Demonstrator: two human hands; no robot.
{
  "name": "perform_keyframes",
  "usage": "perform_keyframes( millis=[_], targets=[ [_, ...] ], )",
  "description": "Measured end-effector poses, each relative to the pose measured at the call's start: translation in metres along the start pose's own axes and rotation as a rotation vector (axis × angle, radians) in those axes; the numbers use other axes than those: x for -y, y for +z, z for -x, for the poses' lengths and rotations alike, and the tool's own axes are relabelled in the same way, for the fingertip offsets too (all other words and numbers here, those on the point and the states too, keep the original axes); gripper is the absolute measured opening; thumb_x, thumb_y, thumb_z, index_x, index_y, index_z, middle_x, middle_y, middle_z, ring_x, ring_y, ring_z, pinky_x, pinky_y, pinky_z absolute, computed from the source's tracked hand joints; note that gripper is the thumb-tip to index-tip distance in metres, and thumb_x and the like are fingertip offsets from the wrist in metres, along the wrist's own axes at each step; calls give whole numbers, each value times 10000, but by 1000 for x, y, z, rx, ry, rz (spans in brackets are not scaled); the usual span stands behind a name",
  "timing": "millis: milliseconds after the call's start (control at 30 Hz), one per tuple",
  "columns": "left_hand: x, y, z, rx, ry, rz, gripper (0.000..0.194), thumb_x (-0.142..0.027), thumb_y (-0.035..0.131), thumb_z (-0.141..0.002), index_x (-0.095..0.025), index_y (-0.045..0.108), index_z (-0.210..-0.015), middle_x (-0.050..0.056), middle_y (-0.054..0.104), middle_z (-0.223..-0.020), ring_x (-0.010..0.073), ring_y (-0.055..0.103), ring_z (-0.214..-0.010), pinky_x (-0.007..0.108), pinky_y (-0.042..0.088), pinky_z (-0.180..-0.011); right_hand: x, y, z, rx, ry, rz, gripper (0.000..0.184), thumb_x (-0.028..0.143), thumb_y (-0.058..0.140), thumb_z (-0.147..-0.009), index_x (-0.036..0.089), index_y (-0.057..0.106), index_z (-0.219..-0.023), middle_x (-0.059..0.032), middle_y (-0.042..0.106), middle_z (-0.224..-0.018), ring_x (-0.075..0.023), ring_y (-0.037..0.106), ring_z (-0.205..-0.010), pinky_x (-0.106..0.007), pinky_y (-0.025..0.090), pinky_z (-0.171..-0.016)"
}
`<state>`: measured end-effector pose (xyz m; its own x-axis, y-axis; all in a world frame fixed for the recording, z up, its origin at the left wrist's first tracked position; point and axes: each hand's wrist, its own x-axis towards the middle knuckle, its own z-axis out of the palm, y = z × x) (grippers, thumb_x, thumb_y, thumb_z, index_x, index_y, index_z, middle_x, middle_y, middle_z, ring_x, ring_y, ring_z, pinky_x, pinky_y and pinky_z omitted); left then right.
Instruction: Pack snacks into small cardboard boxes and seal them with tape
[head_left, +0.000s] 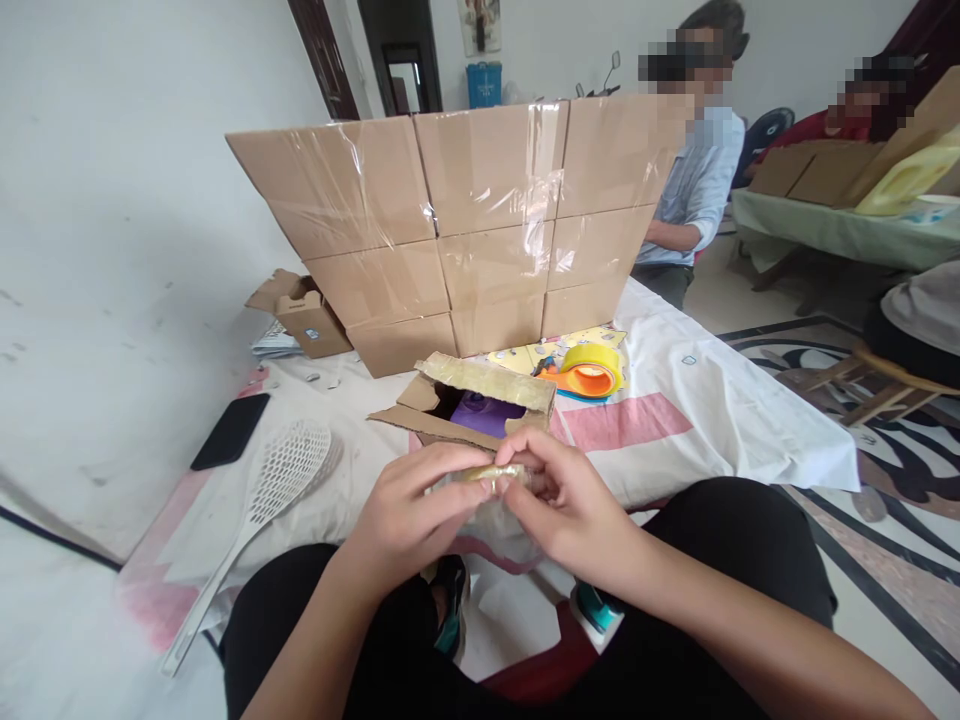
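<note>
My left hand [424, 505] and my right hand [562, 490] meet in front of my lap. Pinched between their fingertips is a small shiny yellowish piece in clear film [495, 473]; its exact kind is hard to make out. Just beyond the fingers sits a small open cardboard box [480, 375], its flaps raised and ragged. Inside it a purple item [484, 413] shows in part. An orange tape dispenser [581, 380] with a roll of yellowish tape [596, 360] lies beyond the box on the right.
Taped-together cardboard boxes [495, 190] stand like a wall across the table [780, 430]. On the left are a white slotted skimmer [289, 470], a black phone [231, 432] and another open box [311, 320]. One person [705, 180] is behind the boxes, another at a second table [825, 235].
</note>
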<state>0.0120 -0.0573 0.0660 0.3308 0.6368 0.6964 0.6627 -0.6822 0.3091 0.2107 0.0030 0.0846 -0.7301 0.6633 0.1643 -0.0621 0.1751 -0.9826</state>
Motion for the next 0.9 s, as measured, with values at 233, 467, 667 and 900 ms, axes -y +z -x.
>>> perform_keyframes(
  millis=[233,467,667,900],
  targets=[
    [-2,-1,0,148,-451,322,385,-356,706,-879,-223,560,-1210,55,714,-992,204,693,-870,300,549,-759,-5,0,2,-17,-61,196,106,197,507,-973,255,456,-1046,11,616,-869,-128,569,-706,-229,427,-596],
    [1,6,-2,-5,-230,180,103,-132,550,-972,-223,596,-983,-16,705,-841,112,678,-738,210,496,-674,5,-6,3,7,-51,216,311,255,658,-894,257,414,-1087,23,642,-938,-65,451,-544,-203,338,-477],
    [1,8,-2,20,-40,139,183,-85,570,-940,-231,622,-1038,34,676,-953,133,654,-829,246,513,-726,0,-4,0,-25,26,49,174,286,555,-974,249,404,-1051,44,550,-829,-75,431,-565,-207,348,-500],
    [-6,3,-4,24,-516,426,204,-259,674,-931,-233,594,-1118,4,704,-881,126,684,-772,215,546,-685,-9,-3,1,-55,-109,215,177,182,557,-946,253,432,-1050,-2,573,-947,-129,567,-758,-252,455,-634]
  ],
)
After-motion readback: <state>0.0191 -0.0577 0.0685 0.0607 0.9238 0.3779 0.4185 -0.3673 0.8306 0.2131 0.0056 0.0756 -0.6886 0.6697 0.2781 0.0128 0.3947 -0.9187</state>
